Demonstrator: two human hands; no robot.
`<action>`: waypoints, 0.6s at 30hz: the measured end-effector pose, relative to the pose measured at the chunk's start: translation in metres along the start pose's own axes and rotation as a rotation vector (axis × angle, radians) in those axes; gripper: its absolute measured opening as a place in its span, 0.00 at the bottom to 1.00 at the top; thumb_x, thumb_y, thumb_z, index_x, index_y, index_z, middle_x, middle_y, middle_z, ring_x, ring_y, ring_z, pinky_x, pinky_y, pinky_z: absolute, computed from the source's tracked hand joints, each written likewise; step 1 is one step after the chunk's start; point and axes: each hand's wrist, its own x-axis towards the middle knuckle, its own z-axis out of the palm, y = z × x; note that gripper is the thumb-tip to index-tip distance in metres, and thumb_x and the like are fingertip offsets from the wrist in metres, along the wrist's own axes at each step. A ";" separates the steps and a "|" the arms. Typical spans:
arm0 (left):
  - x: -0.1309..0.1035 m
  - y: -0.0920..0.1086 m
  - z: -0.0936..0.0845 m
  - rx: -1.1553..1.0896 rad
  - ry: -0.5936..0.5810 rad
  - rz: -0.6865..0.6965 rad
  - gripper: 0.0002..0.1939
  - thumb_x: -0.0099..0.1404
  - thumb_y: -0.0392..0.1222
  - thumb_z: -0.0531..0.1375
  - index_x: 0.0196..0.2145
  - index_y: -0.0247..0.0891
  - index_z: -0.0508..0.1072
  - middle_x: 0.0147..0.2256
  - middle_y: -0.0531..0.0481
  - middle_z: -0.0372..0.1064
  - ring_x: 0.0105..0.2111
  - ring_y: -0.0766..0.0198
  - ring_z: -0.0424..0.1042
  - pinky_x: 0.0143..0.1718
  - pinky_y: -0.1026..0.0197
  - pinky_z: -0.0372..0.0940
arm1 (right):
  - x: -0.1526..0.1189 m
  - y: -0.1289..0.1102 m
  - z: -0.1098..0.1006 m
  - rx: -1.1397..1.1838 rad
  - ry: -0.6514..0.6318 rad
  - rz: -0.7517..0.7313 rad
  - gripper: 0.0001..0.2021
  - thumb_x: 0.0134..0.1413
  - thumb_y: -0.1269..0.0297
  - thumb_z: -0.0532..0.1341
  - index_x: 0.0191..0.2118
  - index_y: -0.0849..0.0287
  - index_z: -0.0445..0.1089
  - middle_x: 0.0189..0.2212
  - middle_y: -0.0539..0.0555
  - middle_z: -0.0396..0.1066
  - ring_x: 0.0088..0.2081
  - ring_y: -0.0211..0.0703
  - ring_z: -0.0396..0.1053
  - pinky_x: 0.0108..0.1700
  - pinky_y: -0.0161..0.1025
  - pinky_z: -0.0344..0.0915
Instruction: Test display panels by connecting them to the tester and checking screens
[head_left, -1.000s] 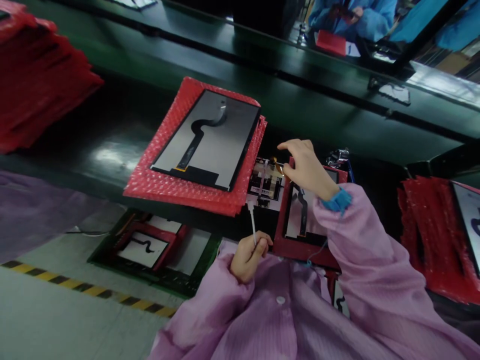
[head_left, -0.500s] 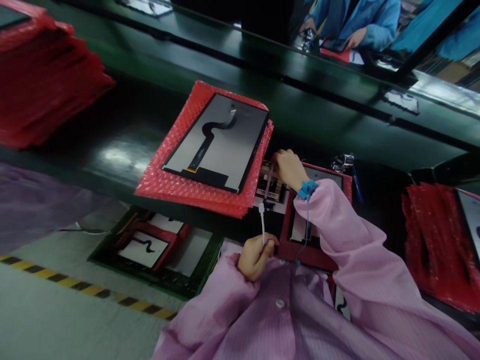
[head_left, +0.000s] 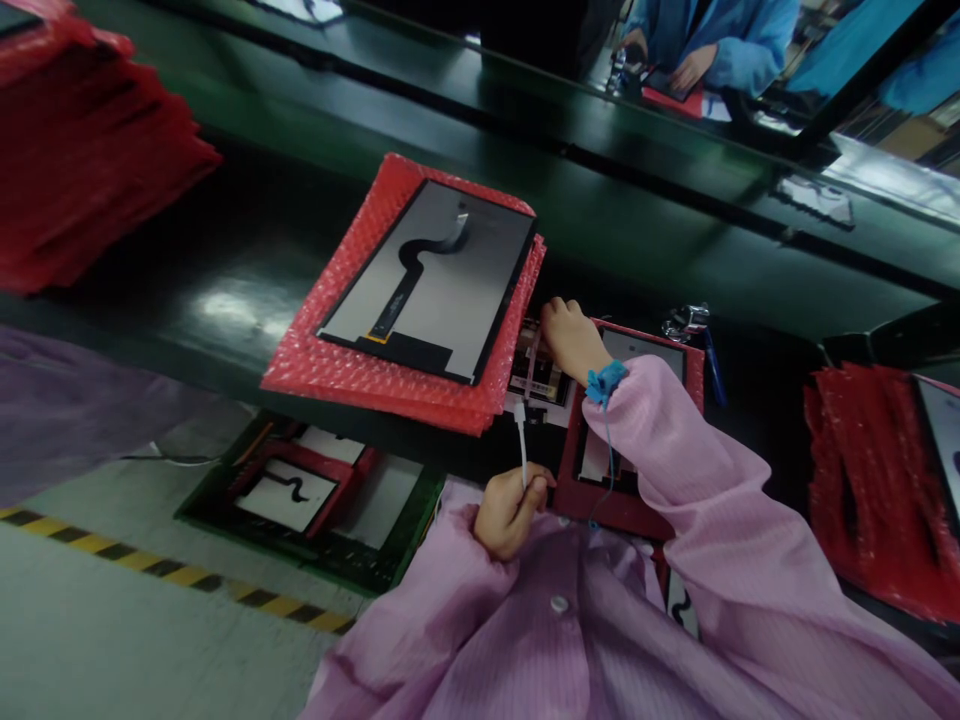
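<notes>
My left hand [head_left: 510, 512] is closed around a white cable [head_left: 521, 455], whose plug end points up and away from me. Just beyond that plug lies an opened device with a labelled circuit board [head_left: 538, 382], partly covered by red bubble wrap. Over the board's far right edge, my right hand [head_left: 571, 338] has its fingers curled down; whatever they pinch is hidden. A blue wrist strap [head_left: 606, 380] circles that wrist, its thin cord hanging down. Under my right forearm rests a display panel [head_left: 596, 455] on a red sheet.
Left of the board, a display panel with a black flex cable [head_left: 480, 270] lies on red bubble-wrap bags [head_left: 300, 370]. Red stacks stand at far left [head_left: 97, 170] and right [head_left: 870, 490]. A blue-handled tool [head_left: 716, 365] lies right. Across the bench, a co-worker's hand [head_left: 694, 68] touches a device.
My right hand has shifted very slightly left over the board. My left hand keeps the cable in nearly the same place. The co-worker's hands have moved a little.
</notes>
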 end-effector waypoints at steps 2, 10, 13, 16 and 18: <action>-0.001 -0.002 0.001 -0.036 0.014 -0.024 0.22 0.75 0.53 0.47 0.35 0.37 0.73 0.20 0.53 0.65 0.20 0.68 0.63 0.26 0.63 0.59 | -0.002 0.001 -0.003 0.003 0.009 -0.008 0.18 0.61 0.80 0.48 0.54 0.74 0.64 0.53 0.70 0.65 0.49 0.56 0.65 0.49 0.47 0.65; -0.025 0.001 0.010 -0.172 0.524 0.072 0.17 0.75 0.47 0.49 0.40 0.39 0.75 0.38 0.48 0.70 0.23 0.71 0.65 0.25 0.65 0.62 | -0.078 -0.006 -0.050 0.018 0.282 -0.247 0.12 0.63 0.75 0.51 0.47 0.67 0.69 0.53 0.63 0.68 0.54 0.56 0.63 0.55 0.49 0.60; -0.029 0.010 0.007 -0.167 0.510 0.111 0.16 0.74 0.49 0.51 0.50 0.44 0.75 0.60 0.41 0.61 0.20 0.77 0.59 0.18 0.66 0.57 | -0.113 -0.018 -0.065 -0.031 0.276 -0.354 0.09 0.64 0.73 0.53 0.43 0.64 0.69 0.47 0.61 0.71 0.48 0.54 0.65 0.49 0.48 0.61; -0.023 0.020 0.003 -0.298 0.291 0.116 0.17 0.74 0.50 0.51 0.46 0.45 0.78 0.65 0.41 0.58 0.19 0.78 0.57 0.17 0.66 0.56 | -0.128 -0.027 -0.069 -0.051 0.258 -0.429 0.05 0.63 0.72 0.56 0.40 0.62 0.69 0.42 0.59 0.71 0.44 0.52 0.65 0.45 0.47 0.61; -0.019 0.025 0.002 -0.369 0.183 0.117 0.18 0.74 0.50 0.51 0.44 0.45 0.79 0.59 0.40 0.67 0.18 0.77 0.59 0.18 0.66 0.58 | -0.127 -0.031 -0.068 -0.063 0.259 -0.438 0.04 0.62 0.71 0.57 0.39 0.62 0.69 0.40 0.58 0.71 0.43 0.51 0.65 0.43 0.46 0.61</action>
